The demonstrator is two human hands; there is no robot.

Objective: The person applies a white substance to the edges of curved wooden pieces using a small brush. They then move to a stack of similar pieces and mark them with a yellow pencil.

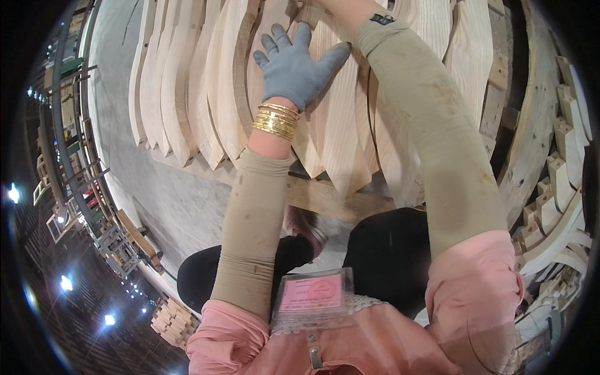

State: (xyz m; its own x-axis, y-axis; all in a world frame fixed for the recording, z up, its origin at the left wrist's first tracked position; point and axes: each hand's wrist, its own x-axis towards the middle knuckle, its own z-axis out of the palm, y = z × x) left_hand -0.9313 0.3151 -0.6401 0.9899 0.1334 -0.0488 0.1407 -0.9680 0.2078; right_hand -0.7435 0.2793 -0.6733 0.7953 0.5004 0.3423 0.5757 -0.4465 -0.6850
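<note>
My left hand [299, 70], in a grey-blue knit glove, lies with fingers spread on curved pale wooden pieces [347, 119]. It grips nothing that I can see. Gold bangles [275, 120] circle that wrist above a beige sleeve cover. My right forearm [431, 119], also in a beige cover, reaches over the wood to the top edge. The right hand itself is cut off there, so its fingers and anything in them are hidden. More shaped pieces [178, 87] stretch side by side to the left, their pointed ends toward me.
A wooden pallet board [337, 199] runs under the near ends of the pieces. At the right, a rough wooden edge [531, 150] and stacked curved wooden parts [559, 187] stand close. Metal racking [62, 137] lines the far left. Grey floor [181, 212] shows beside my knees.
</note>
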